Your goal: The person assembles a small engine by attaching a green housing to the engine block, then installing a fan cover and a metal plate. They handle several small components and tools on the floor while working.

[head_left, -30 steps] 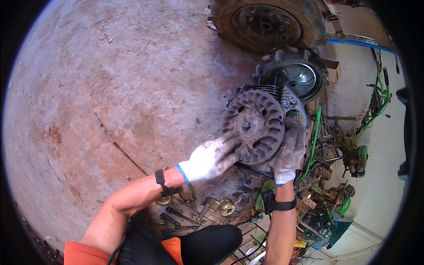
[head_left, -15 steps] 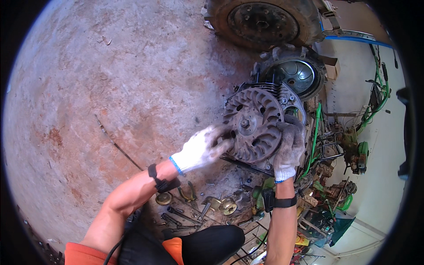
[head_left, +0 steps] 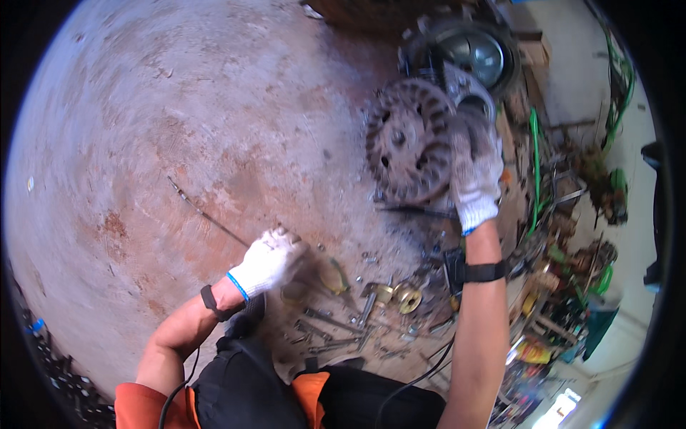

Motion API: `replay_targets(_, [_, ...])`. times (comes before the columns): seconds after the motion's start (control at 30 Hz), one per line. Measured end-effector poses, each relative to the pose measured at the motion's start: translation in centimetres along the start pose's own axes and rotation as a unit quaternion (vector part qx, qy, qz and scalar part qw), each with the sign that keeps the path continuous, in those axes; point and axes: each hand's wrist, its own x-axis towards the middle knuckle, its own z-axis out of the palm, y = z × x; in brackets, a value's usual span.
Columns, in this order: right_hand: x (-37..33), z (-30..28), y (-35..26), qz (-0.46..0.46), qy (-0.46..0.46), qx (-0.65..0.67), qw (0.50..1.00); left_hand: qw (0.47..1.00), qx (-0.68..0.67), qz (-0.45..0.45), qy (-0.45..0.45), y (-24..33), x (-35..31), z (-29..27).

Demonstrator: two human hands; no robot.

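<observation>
**Op:** Up at the top right I've got the finned metal wheel (head_left: 409, 139), a round, rusty-grey part w/ slots round its face. Right hand (head_left: 474, 175) is gloved, fingers clamped on the wheel's right rim, holding it face toward cam.

**Desk:** What's behind the wheel?

**Op:** Just above and right of the wheel I see a dark round housing w/ a shiny dish inside (head_left: 477, 51). Below the wheel, a thin dark rod (head_left: 414, 209) lies on the concrete floor (head_left: 179, 129).

**Desk:** Left hand?

**Op:** Left hand (head_left: 270, 261), white glove w/ blue cuff, is well below-left of the wheel, down at the floor. Fingers curled together; can't tell if they grip anything, motion blur there. Scattered small tools and brass fittings (head_left: 386, 300) sit below the wheel, right of that hand. A long thin wire (head_left: 207, 214) runs across the floor left of the wheel, ending near the left glove.
</observation>
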Motion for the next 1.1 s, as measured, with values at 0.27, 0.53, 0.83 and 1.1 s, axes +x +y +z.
replay_targets(0.27, [-13.1,-8.8,-1.2,0.036,0.033,0.074,0.996,0.994,0.036,0.077,0.064,-0.8,-0.9,-0.5])
replay_targets(0.53, [-31.0,-16.3,8.4,0.317,0.044,0.089,0.943,0.985,0.115,0.119,-0.047,2.4,1.3,0.5])
replay_targets(0.83, [-36.3,-19.9,8.5,0.382,0.031,0.077,0.920,0.900,0.276,0.320,-0.106,4.7,5.2,8.1])
replay_targets(1.1, [-34.3,-18.7,5.4,0.373,-0.230,0.099,0.893,0.908,0.289,0.245,-0.180,4.7,5.3,5.2])
